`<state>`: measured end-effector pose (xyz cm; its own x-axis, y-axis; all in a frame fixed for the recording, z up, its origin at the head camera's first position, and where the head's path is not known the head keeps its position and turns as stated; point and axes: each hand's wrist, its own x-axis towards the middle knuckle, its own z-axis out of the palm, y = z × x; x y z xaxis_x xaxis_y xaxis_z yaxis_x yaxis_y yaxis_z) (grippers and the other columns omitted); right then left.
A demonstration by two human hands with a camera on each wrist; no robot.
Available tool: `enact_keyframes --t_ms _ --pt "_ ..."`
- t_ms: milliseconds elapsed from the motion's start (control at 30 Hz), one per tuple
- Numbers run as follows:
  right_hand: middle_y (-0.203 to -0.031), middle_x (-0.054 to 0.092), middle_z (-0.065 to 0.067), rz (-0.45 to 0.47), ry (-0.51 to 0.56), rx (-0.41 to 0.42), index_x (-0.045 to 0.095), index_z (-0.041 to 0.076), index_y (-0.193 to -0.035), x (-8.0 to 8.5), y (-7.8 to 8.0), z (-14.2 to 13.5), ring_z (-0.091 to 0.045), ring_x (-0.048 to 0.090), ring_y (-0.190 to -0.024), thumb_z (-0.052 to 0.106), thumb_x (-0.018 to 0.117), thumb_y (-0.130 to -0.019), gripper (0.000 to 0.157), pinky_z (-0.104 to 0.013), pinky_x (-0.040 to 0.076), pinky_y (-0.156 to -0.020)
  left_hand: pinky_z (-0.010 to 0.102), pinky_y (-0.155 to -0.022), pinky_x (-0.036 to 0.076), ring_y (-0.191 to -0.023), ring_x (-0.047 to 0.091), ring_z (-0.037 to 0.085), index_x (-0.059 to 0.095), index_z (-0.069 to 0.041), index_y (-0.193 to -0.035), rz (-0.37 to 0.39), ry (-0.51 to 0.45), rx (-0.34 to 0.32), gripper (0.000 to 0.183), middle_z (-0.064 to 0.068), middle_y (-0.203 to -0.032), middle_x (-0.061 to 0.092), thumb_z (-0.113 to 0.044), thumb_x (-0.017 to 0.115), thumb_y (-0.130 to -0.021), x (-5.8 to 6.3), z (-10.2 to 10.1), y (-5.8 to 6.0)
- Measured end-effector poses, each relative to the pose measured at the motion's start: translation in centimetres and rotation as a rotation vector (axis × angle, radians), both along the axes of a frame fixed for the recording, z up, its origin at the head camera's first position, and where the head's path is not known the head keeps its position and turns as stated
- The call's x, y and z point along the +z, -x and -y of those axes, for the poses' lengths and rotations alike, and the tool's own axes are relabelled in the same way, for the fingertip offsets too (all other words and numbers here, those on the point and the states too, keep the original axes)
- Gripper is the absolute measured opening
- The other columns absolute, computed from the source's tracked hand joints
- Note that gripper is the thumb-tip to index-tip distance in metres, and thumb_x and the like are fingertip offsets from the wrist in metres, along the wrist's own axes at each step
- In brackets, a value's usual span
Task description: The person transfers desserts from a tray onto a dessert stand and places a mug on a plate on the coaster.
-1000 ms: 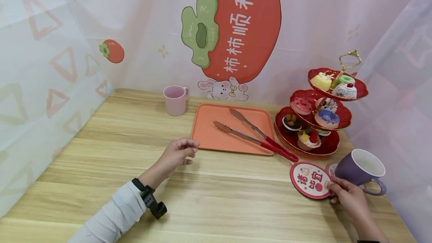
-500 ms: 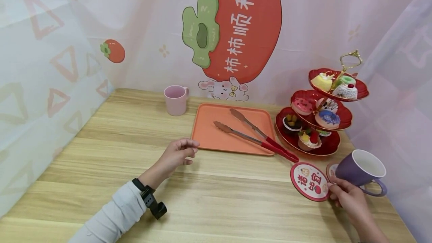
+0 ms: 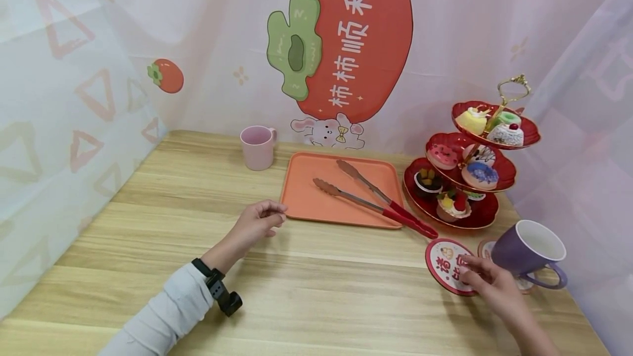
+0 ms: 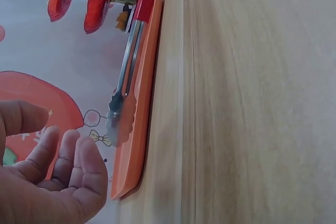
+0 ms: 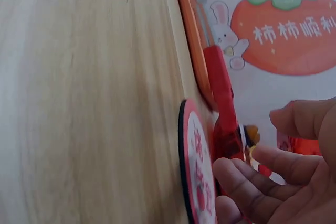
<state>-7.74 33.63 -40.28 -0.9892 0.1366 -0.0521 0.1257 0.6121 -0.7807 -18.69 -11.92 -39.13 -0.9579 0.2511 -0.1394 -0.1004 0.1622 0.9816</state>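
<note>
My right hand [image 3: 497, 290] hovers over the right part of a round coaster [image 3: 442, 269] with a red rim and red lettering. In the right wrist view its thumb and fingers are apart with nothing between them, and the coaster [image 5: 198, 174] lies on the table beside them. Whether a fingertip touches it I cannot tell. A purple mug [image 3: 516, 250] stands just right of that hand, on a second coaster [image 3: 485, 248] that is partly hidden. My left hand [image 3: 253, 228], fingers loosely bent and holding nothing, is near the front left corner of an orange tray [image 3: 306, 205].
Red-handled tongs [image 3: 409, 218] lie across the tray, handles past its right edge. A three-tier red stand [image 3: 494, 216] with several small cakes rises at the back right. A pink mug [image 3: 257, 150] stands left of the tray. Printed curtains [image 3: 222, 43] hang behind the wooden table [image 3: 316, 295].
The right hand has let go of the coaster's right edge and shifted left over it. The coaster stays where it was. The left hand has drawn back very slightly.
</note>
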Motion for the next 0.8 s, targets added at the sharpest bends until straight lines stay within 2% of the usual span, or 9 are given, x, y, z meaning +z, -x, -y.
enact_keyframes --t_ms 67,200,367,567,800 --pt "-0.106 0.061 -0.018 -0.016 -0.039 0.034 0.053 -0.010 -0.121 0.2 0.0 0.7 0.002 0.054 -0.084 0.020 0.060 -0.092 0.043 -0.016 0.044 -0.068 0.043 -0.078 0.047 -0.095 0.053 0.028 0.052 0.006 -0.119 -0.011 0.002 0.003 0.030 0.021 -0.110 0.056 -0.010 0.053 -0.093 0.0 0.1 0.2" --pt "-0.109 0.061 -0.019 -0.043 -0.043 0.092 0.056 -0.008 -0.120 0.5 0.2 2.0 -0.002 0.056 -0.085 0.017 0.062 -0.090 0.040 -0.021 0.047 -0.068 0.042 -0.079 0.047 -0.100 0.052 0.034 0.050 0.007 -0.122 -0.020 -0.003 0.018 0.034 0.022 -0.111 0.055 -0.011 0.053 -0.093 -0.1 0.5 0.7" --pt "-0.109 0.061 -0.021 -0.078 -0.017 0.156 0.055 -0.010 -0.120 0.6 0.4 3.4 -0.007 0.059 -0.084 0.011 0.064 -0.088 0.039 -0.024 0.049 -0.068 0.040 -0.080 0.048 -0.101 0.053 0.032 0.046 0.008 -0.125 -0.014 -0.002 0.056 0.037 0.023 -0.115 0.054 -0.011 0.051 -0.094 -0.2 1.2 1.6" --pt "-0.106 0.061 -0.019 -0.097 -0.011 0.227 0.055 -0.010 -0.119 0.7 0.7 4.9 -0.016 0.062 -0.084 0.012 0.066 -0.086 0.042 -0.027 0.050 -0.069 0.044 -0.085 0.045 -0.106 0.050 0.033 0.042 0.007 -0.130 0.016 -0.025 0.109 0.040 0.025 -0.122 0.050 -0.012 0.049 -0.095 -0.3 1.9 2.5" --pt "-0.109 0.062 -0.016 -0.129 -0.057 0.296 0.056 -0.007 -0.120 0.7 1.1 6.5 -0.029 0.060 -0.096 0.017 0.068 -0.085 0.044 -0.034 0.049 -0.076 0.045 -0.090 0.041 -0.113 0.047 0.034 0.040 0.004 -0.133 0.063 -0.050 0.186 0.044 0.023 -0.126 0.048 -0.014 0.052 -0.094 -0.3 2.0 3.8"
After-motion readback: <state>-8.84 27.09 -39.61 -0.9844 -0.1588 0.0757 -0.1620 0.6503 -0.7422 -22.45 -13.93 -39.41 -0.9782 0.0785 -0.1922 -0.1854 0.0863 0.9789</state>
